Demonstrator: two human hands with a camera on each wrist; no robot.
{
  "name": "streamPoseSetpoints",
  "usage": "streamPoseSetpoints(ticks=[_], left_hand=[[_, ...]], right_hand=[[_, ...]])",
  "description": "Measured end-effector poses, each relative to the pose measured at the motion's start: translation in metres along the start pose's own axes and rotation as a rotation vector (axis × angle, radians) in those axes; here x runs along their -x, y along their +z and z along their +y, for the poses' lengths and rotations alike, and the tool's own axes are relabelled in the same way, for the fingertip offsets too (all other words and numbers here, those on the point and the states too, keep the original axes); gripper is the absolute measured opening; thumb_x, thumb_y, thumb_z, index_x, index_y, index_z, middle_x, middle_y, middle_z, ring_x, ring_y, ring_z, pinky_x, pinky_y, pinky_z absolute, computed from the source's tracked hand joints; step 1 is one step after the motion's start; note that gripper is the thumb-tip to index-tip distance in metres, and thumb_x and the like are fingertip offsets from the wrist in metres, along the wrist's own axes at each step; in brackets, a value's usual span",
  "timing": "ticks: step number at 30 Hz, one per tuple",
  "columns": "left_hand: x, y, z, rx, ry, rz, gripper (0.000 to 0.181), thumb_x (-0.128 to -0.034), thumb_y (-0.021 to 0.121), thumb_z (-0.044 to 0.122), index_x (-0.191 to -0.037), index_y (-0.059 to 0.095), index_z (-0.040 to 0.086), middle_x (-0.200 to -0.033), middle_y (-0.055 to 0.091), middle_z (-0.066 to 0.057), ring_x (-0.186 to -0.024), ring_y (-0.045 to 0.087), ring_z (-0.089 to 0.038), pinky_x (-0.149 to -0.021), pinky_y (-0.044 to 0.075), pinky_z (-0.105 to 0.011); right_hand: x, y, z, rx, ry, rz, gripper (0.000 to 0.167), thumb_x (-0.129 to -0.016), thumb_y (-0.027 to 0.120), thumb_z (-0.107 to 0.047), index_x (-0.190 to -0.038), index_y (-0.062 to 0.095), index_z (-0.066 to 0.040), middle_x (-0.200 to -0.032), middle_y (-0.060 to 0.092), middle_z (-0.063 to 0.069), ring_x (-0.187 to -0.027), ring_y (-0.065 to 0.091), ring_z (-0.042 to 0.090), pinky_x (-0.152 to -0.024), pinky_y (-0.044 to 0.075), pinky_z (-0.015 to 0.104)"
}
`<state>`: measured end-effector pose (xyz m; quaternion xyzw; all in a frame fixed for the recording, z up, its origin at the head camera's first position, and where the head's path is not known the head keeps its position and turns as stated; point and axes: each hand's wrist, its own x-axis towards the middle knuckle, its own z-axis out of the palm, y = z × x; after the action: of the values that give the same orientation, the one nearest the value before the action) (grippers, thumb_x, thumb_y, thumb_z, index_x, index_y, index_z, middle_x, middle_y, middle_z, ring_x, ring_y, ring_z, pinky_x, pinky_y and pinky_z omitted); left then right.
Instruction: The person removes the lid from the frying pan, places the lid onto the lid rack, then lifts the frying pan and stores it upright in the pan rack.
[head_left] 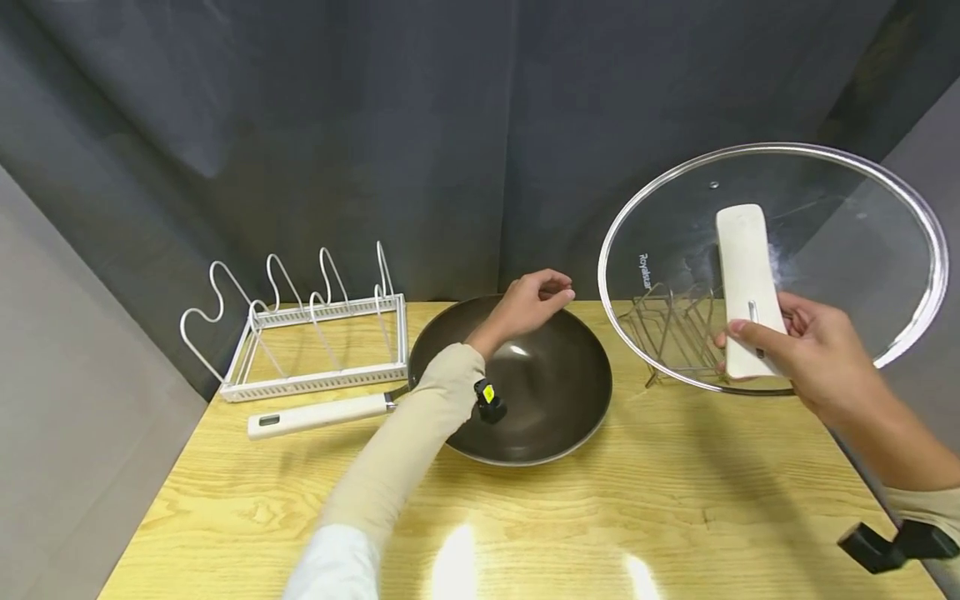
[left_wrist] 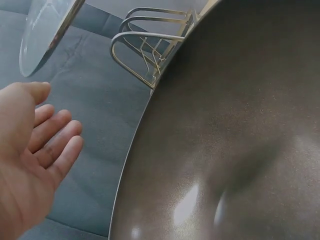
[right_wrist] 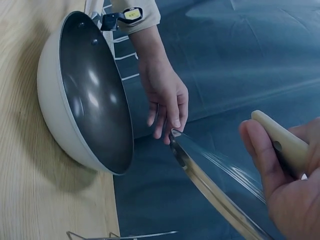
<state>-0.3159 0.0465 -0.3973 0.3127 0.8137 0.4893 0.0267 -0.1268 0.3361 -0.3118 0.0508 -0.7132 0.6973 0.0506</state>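
Observation:
My right hand (head_left: 821, 354) grips the cream handle (head_left: 746, 283) of a large round glass lid (head_left: 675, 217) with a metal rim, held raised at the right. Over the dark wok (head_left: 555, 400) hovers my left hand (head_left: 528, 300), its fingers loosely bent around nothing. In the left wrist view that palm (left_wrist: 25, 165) is bare, with the lid's edge (left_wrist: 60, 35) apart from it. The wok sits on the table, its cream handle (head_left: 322, 415) pointing left. From the right wrist, the left hand (right_wrist: 162, 90) appears beyond the lid's rim (right_wrist: 215, 195); whether they touch I cannot tell.
A white wire rack (head_left: 315, 383) with upright loops stands left of the wok. Behind the see-through lid is a smaller metal wire rack (head_left: 667, 333). A dark curtain (head_left: 360, 125) hangs behind the wooden table (head_left: 570, 525).

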Motion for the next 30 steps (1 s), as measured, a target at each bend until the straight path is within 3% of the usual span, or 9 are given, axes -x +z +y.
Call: streamPoseSetpoints(ticks=[6, 9, 12, 18, 22, 25, 30], left_hand=[[-0.012, 0.015, -0.004, 0.025, 0.018, -0.014, 0.035, -0.1031, 0.063, 0.024, -0.132, 0.064, 0.005, -0.126, 0.070, -0.008, -0.112, 0.068, -0.016, -0.094, 0.050, -0.019], [-0.017, 0.022, -0.005, 0.032, 0.020, -0.025, 0.037, -0.1039, 0.061, 0.024, -0.135, 0.063, 0.004, -0.128, 0.069, -0.009, -0.114, 0.067, -0.017, -0.094, 0.050, -0.019], [-0.020, 0.028, -0.006, 0.033, 0.022, -0.034, 0.038, -0.1044, 0.061, 0.025, -0.137, 0.061, 0.004, -0.130, 0.068, -0.009, -0.116, 0.066, -0.018, -0.095, 0.050, -0.019], [-0.024, 0.038, -0.005, 0.047, 0.011, -0.042, 0.040, -0.1053, 0.059, 0.025, -0.140, 0.059, 0.007, -0.134, 0.066, -0.010, -0.121, 0.064, -0.019, -0.097, 0.050, -0.021], [-0.025, 0.047, -0.003, 0.052, 0.012, -0.060, 0.041, -0.1053, 0.059, 0.025, -0.143, 0.058, 0.009, -0.136, 0.065, -0.008, -0.123, 0.063, -0.016, -0.099, 0.049, -0.022], [-0.027, 0.054, -0.001, 0.040, 0.021, -0.071, 0.043, -0.1052, 0.059, 0.025, -0.144, 0.057, 0.009, -0.139, 0.064, -0.007, -0.126, 0.061, -0.015, -0.101, 0.048, -0.021], [-0.032, 0.066, 0.004, 0.021, 0.024, -0.076, 0.045, -0.1057, 0.057, 0.025, -0.147, 0.054, 0.009, -0.143, 0.061, -0.008, -0.129, 0.059, -0.018, -0.103, 0.047, -0.024]], right_hand=[[0.004, -0.009, -0.005, -0.057, 0.004, 0.003, 0.028, -0.096, 0.060, 0.011, -0.108, 0.069, -0.012, -0.087, 0.078, 0.008, -0.074, 0.076, 0.017, -0.063, 0.060, 0.029], [0.006, -0.015, -0.008, 0.007, 0.004, 0.029, 0.027, -0.096, 0.062, 0.009, -0.107, 0.068, -0.014, -0.087, 0.078, 0.004, -0.073, 0.076, 0.015, -0.062, 0.060, 0.026], [0.010, -0.020, -0.010, 0.148, 0.019, 0.078, 0.028, -0.097, 0.065, 0.004, -0.107, 0.066, -0.021, -0.088, 0.078, -0.003, -0.074, 0.075, 0.010, -0.062, 0.059, 0.024], [0.015, -0.032, -0.014, 0.177, 0.034, 0.085, 0.029, -0.097, 0.065, 0.004, -0.108, 0.067, -0.022, -0.087, 0.078, -0.002, -0.069, 0.075, 0.015, -0.060, 0.059, 0.026], [0.019, -0.040, -0.018, 0.287, 0.029, 0.099, 0.030, -0.097, 0.066, 0.002, -0.105, 0.068, -0.027, -0.083, 0.078, -0.005, -0.067, 0.075, 0.013, -0.058, 0.058, 0.024], [0.021, -0.045, -0.020, 0.249, 0.016, 0.092, 0.031, -0.096, 0.065, 0.006, -0.103, 0.070, -0.024, -0.081, 0.078, -0.002, -0.066, 0.075, 0.015, -0.058, 0.058, 0.023], [0.022, -0.053, -0.020, 0.292, -0.017, 0.101, 0.033, -0.096, 0.064, 0.007, -0.107, 0.065, -0.025, -0.081, 0.078, -0.003, -0.063, 0.074, 0.016, -0.056, 0.058, 0.025]])
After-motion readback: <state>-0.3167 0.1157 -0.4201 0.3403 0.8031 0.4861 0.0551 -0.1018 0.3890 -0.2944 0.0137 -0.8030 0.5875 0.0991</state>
